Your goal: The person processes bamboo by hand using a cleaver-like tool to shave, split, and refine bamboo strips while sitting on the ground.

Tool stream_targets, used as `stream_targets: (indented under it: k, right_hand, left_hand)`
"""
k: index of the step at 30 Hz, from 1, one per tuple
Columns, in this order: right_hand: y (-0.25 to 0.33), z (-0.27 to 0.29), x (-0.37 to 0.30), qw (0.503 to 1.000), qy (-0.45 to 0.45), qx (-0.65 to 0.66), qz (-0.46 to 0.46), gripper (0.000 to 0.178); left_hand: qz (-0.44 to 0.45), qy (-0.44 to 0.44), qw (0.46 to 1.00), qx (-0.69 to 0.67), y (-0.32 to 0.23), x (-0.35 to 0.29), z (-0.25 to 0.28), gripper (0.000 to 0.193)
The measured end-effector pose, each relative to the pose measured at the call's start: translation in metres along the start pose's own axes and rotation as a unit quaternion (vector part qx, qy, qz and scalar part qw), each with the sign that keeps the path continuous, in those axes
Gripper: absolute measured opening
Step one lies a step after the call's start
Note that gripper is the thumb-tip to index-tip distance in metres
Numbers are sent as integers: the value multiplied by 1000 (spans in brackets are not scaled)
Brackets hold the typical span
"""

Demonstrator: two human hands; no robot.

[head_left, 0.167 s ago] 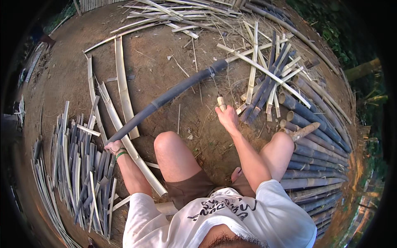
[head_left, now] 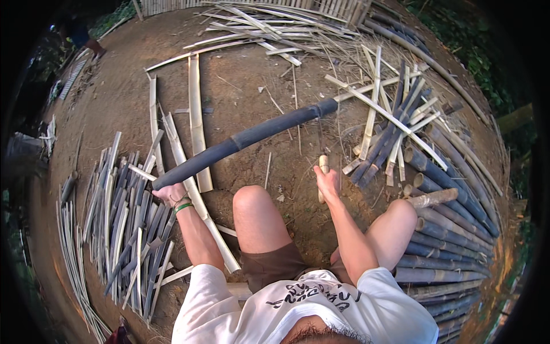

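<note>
The left hand (head_left: 171, 194) is closed around the near end of a long dark bamboo pole (head_left: 246, 139), which runs up and to the right across the bare dirt ground (head_left: 240, 74) — its far end sits near a heap of pale bamboo splits (head_left: 378, 109). A green band (head_left: 183, 207) circles the left wrist. The right hand (head_left: 327, 180) is wrapped around the pale wooden handle of a knife (head_left: 323, 166); its thin blade rises from the fist toward the far end of the pole, though the blade is too slim and dark to say whether it touches the bamboo. Both fists are shut tight on what they hold.

The person sits low, bare knees between the arms, in brown shorts and a white shirt. To the left lies a bundle of grey-green bamboo strips (head_left: 123, 229), just beside the left hand. A few flat pale slats (head_left: 196, 114) lie on the dirt under and beyond the pole. To the right, whole round bamboo culms (head_left: 447, 229) are stacked side by side — cut ends toward the person's right knee.
</note>
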State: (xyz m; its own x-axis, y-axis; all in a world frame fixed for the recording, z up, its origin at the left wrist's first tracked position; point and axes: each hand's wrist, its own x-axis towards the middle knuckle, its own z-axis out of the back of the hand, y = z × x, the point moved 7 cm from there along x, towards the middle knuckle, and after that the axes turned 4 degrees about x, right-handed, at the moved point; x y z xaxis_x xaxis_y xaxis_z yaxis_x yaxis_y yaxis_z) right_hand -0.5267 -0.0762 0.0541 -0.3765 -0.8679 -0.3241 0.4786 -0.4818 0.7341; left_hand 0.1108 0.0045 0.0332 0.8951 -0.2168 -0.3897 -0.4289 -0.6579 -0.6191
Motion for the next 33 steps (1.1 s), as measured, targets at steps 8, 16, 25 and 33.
stream_targets:
  k: [8,16,25,33]
  right_hand:
    - [6,34,-48,975,-33,211,-58,48]
    - [129,185,-119,923,15,331,196,39]
    - [184,327,-196,840,-6,371,396,33]
    - [221,348,-231,790,8,410,457,37]
  left_hand:
    - [9,-163,981,107,-47,-189,-203,89]
    - [-114,262,958,-21,-83,-388,-393,86]
    - [-165,475,858,-106,-89,-594,-488,58]
    - [-264,563,776,-105,-32,-652,-442,57]
